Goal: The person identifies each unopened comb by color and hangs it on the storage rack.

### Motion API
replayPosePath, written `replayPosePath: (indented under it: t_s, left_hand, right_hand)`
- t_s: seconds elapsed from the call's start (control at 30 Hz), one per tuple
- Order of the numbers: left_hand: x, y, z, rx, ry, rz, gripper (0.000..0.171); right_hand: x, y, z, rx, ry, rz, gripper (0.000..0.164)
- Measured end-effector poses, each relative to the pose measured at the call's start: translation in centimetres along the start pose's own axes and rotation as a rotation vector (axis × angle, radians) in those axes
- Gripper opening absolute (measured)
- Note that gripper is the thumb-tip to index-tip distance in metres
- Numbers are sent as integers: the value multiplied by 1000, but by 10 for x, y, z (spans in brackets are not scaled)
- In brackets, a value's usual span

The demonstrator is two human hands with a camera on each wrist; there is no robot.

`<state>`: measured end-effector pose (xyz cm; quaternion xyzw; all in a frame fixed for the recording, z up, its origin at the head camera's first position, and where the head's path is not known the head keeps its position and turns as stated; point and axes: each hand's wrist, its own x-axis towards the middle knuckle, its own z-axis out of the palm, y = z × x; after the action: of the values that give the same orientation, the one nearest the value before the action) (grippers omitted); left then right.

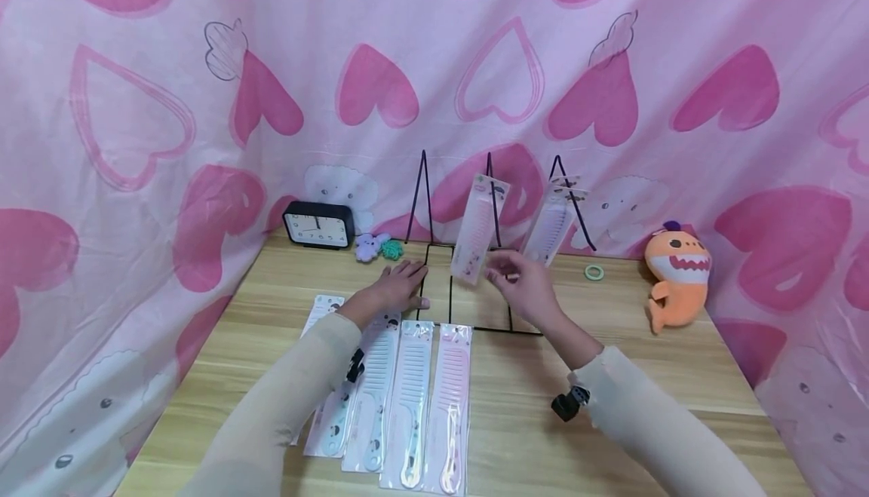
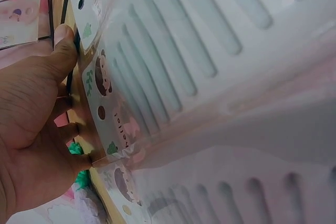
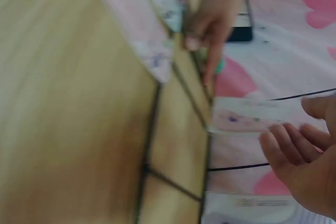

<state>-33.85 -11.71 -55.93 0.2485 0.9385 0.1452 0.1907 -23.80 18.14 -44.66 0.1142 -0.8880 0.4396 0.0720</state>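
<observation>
My left hand (image 1: 394, 289) rests at the left side of a black wire rack (image 1: 451, 286), fingers straight at its base. In the left wrist view its fingertips lie close to the top edges of packaged combs (image 2: 178, 61). A pink comb in a clear pack (image 1: 475, 233) hangs tilted from the rack's middle hook. Beside its lower end is my right hand (image 1: 526, 293), fingers loosely bent and apart from the thumb, nothing between them. More packaged combs (image 1: 548, 229) hang on the right hook, partly behind that hand. The left hook bears no pack.
Several packaged combs, including a pink one (image 1: 449, 406), lie in an overlapping row before the rack. Behind my left hand stand a black clock (image 1: 318, 225), a purple toy (image 1: 369, 246) and a green toy (image 1: 391, 249). A green ring (image 1: 594, 272) and orange plush shark (image 1: 679, 278) are to the right.
</observation>
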Motion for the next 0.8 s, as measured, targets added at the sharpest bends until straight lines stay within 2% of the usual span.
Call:
replayPosePath:
  t_s: [0.17, 0.33, 0.53, 0.8]
  left_hand:
    - [1, -2, 1, 8, 3, 4, 96]
    - [1, -1, 1, -1, 3, 6, 96]
    - [-1, 2, -1, -10, 6, 1, 96]
    - [-4, 4, -2, -25, 11, 5, 97]
  right_hand:
    - [-19, 18, 17, -74, -178, -17, 32]
    - [-33, 32, 35, -131, -276, -30, 32]
    - [-40, 39, 51, -189, -318, -64, 26]
    - [-45, 36, 62, -303, -303, -57, 28]
